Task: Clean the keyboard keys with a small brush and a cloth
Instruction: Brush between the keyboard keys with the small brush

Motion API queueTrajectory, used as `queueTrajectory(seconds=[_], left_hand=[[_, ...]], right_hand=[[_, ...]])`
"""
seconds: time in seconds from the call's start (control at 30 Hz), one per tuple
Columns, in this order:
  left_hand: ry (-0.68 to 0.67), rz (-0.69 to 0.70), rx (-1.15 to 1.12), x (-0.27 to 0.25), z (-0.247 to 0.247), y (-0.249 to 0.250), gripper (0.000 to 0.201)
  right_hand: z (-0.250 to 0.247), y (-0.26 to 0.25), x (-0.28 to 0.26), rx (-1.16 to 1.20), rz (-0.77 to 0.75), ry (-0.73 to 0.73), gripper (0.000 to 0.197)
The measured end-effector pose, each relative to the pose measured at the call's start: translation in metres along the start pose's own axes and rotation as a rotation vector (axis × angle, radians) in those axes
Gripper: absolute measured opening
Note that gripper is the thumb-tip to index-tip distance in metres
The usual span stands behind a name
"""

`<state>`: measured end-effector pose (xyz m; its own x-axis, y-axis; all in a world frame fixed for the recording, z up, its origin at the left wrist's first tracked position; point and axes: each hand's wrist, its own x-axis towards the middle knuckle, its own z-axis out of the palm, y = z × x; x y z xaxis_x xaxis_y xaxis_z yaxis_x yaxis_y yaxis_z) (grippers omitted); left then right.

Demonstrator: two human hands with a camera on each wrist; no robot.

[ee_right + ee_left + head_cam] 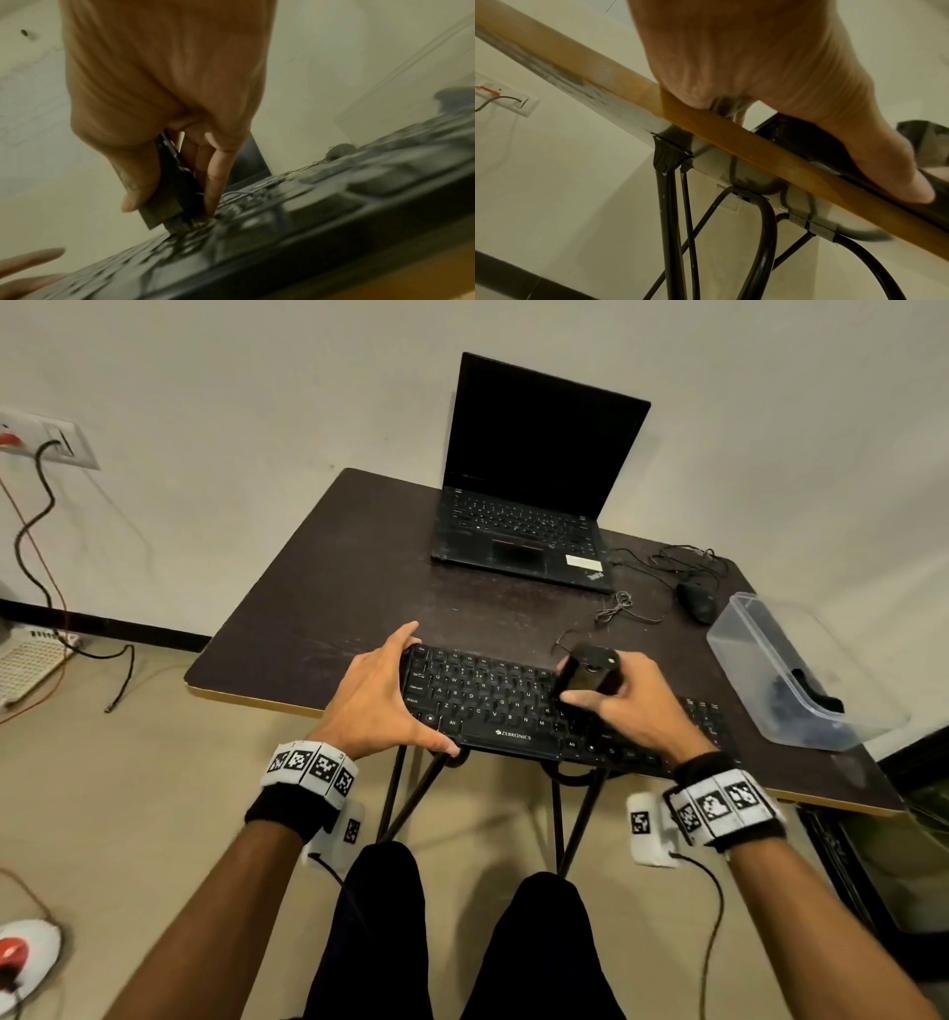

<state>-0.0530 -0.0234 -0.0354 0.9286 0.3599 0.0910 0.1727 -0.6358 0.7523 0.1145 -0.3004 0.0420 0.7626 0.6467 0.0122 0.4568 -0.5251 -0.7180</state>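
Note:
A black keyboard (488, 698) lies along the near edge of the dark table (334, 588). My left hand (390, 690) grips its left end, thumb on the front edge and fingers on the far edge. My right hand (611, 695) holds a small black brush (585, 672) upright over the middle keys. In the right wrist view the brush (172, 192) is pinched between thumb and fingers, its bristles touching the blurred keyboard (308, 213). The left wrist view shows the left hand (757, 60) over the table's wooden edge (731, 138).
An open black laptop (518, 526) stands at the back of the table. A wired mouse (697, 600) with loose cable lies at the right. A clear plastic container (744, 629) holding a dark cloth (801, 706) sits at the right edge.

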Motion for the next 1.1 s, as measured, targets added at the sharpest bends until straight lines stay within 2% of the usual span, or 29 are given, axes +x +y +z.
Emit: queueTrajectory(seconds=[0.17,0.3,0.37,0.43,0.53,0.63,0.77,0.9,1.1], left_hand=[[0.001,0.018,-0.013,0.0,0.0,0.0,0.165],[0.031,0.036,-0.049,-0.002,-0.004,0.007,0.138],[0.038,0.043,-0.068,-0.003,-0.005,0.008,0.136],[0.034,0.057,-0.073,-0.004,-0.003,0.007,0.15],[0.02,0.019,-0.037,-0.003,-0.001,0.002,0.166],[0.01,-0.005,-0.02,-0.004,0.001,0.001,0.168],[0.013,-0.007,-0.016,-0.003,0.001,0.001,0.169],[0.008,0.0,-0.015,-0.002,0.001,0.0,0.169],[-0.003,0.0,-0.009,-0.002,0.0,0.0,0.168]], right_hand=[[0.078,-0.06,0.043,0.002,-0.177,-0.059,0.036],[0.112,-0.106,0.059,-0.064,-0.245,-0.103,0.021],[0.108,-0.109,0.06,-0.12,-0.231,-0.134,0.022],[0.089,-0.096,0.055,-0.177,-0.194,-0.148,0.023],[0.048,-0.057,0.036,-0.237,-0.105,-0.094,0.031],[-0.004,-0.005,0.008,-0.212,0.027,0.001,0.039],[-0.056,0.042,-0.025,-0.142,0.136,0.049,0.037],[-0.047,0.039,-0.028,-0.009,0.095,0.034,0.038],[0.026,-0.015,0.011,0.113,-0.055,-0.06,0.031]])
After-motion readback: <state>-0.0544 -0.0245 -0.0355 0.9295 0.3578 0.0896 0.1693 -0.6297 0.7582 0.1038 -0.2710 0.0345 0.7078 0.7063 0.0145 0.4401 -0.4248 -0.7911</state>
